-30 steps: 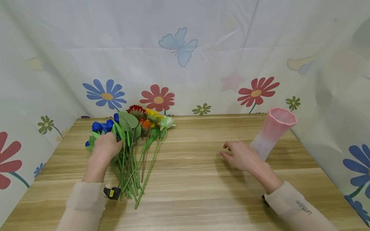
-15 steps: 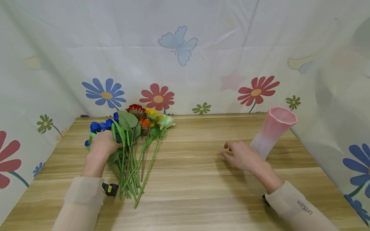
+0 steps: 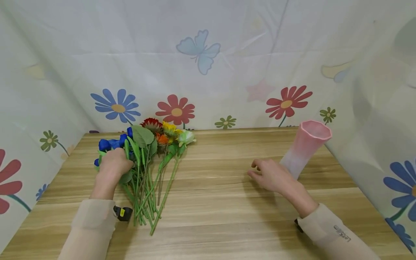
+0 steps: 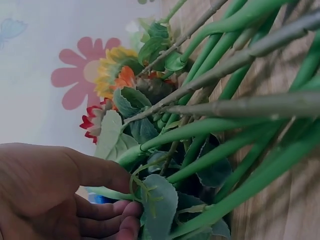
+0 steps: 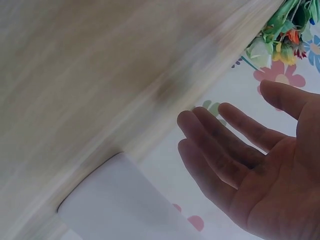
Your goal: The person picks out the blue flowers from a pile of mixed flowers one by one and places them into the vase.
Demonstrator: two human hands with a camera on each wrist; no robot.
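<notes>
At the left of the table, my left hand (image 3: 113, 164) reaches into a pile of artificial flowers, among the blue flowers (image 3: 104, 145). In the left wrist view its thumb and curled fingers pinch a green flower stem beside a leaf (image 4: 160, 202); part of the grip is hidden by leaves. Long green stems (image 4: 220, 160) cross in front of that hand. Over on the right, my right hand (image 3: 271, 176) holds nothing, its fingers loosely bent in the right wrist view. Close behind it stands a pink and white vase (image 3: 305, 148), its lower part partly hidden by the hand.
Red (image 3: 151, 124), yellow (image 3: 170, 130), orange (image 3: 161, 138) and white (image 3: 186, 137) flowers lie in the same pile, stems toward the front. The wooden table (image 3: 211, 202) meets a patterned cloth backdrop (image 3: 227, 72) at its back and sides.
My left hand has shifted slightly left, and the blue flowers at the pile's left have moved a little with it. My right hand and the vase stay in place.
</notes>
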